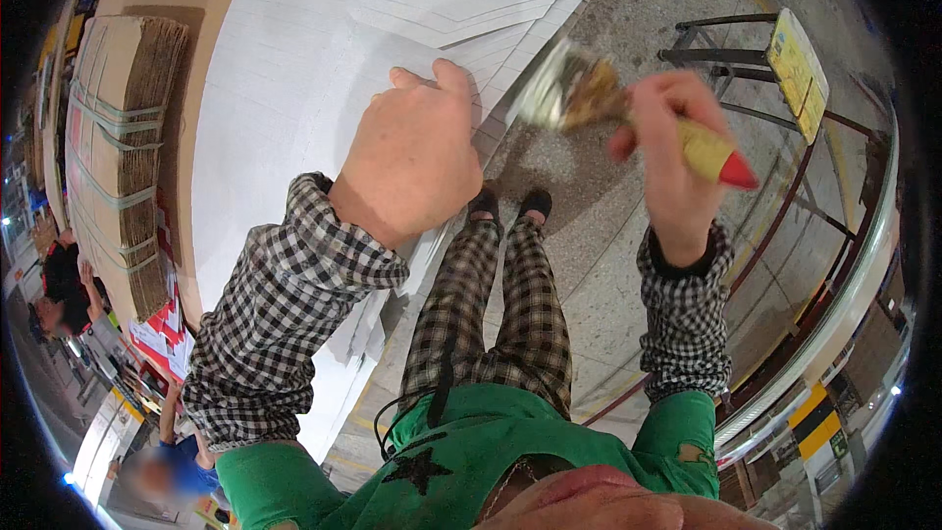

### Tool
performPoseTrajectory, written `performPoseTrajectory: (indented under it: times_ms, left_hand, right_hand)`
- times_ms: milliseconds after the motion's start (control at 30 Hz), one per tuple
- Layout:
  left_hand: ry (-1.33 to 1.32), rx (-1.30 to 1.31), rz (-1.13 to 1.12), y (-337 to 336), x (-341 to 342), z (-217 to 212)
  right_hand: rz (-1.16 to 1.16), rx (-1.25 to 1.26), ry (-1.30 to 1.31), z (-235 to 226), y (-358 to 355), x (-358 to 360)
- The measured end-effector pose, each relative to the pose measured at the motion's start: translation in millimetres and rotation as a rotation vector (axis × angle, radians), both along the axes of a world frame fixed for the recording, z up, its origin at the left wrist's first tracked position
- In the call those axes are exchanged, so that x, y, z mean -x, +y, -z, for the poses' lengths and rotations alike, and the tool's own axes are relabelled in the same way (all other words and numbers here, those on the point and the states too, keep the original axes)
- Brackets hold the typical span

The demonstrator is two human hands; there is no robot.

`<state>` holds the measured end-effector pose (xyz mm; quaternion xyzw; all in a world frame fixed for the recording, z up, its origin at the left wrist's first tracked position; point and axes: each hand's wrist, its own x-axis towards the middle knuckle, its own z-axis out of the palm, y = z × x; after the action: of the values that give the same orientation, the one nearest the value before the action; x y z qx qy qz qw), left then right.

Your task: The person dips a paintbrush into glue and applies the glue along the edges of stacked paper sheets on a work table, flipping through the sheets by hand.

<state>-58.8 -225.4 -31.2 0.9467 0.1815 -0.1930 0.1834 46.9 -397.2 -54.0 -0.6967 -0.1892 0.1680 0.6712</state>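
Note:
My right hand (pixel 677 142) is wrapped round a paintbrush (pixel 706 150) with a yellow handle and a red tip. Its bristle end points left, over the edge of the white sheets, and is smeared by motion. Overlapping white sheets (pixel 294 59) lie fanned out in steps on the work surface. On their right part rests my left hand (pixel 417 152), back upward, with the fingers bent in. What lies under those fingers, if anything, is hidden.
At the far left stands a strapped bundle of flat cardboard (pixel 118 157) on a brown board (pixel 211 39). On the right is a metal frame with a yellow panel (pixel 797 74), above the grey floor (pixel 628 265). Other people (pixel 69 285) are at the left rim.

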Motion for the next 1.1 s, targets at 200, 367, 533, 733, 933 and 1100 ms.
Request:
performPoseTrajectory:
  times_ms: [200, 367, 533, 733, 933, 1100]
  left_hand:
    - [-0.012, -0.013, 0.02, -2, -1, 2]
    - [-0.061, -0.053, 0.024, -2, 2, 11]
    - [-0.079, -0.04, 0.052, -3, 1, 6]
    - [-0.064, -0.063, 0.05, -5, -2, 9]
    - [-0.142, -0.065, 0.058, -9, -3, 7]
    - [-0.164, -0.017, 0.039, -7, -14, 12]
  right_hand:
    - [-0.002, -0.009, 0.059, -10, -7, 11]
    - [-0.16, 0.089, 0.053, -13, -13, 28]
    - [-0.205, 0.169, -0.135, -1, -8, 25]
    - [-0.035, 0.12, 0.076, -16, -14, 30]
    - [-0.129, 0.127, 0.012, -17, -27, 38]
    - [-0.403, 0.141, -0.336, -3, -31, 30]
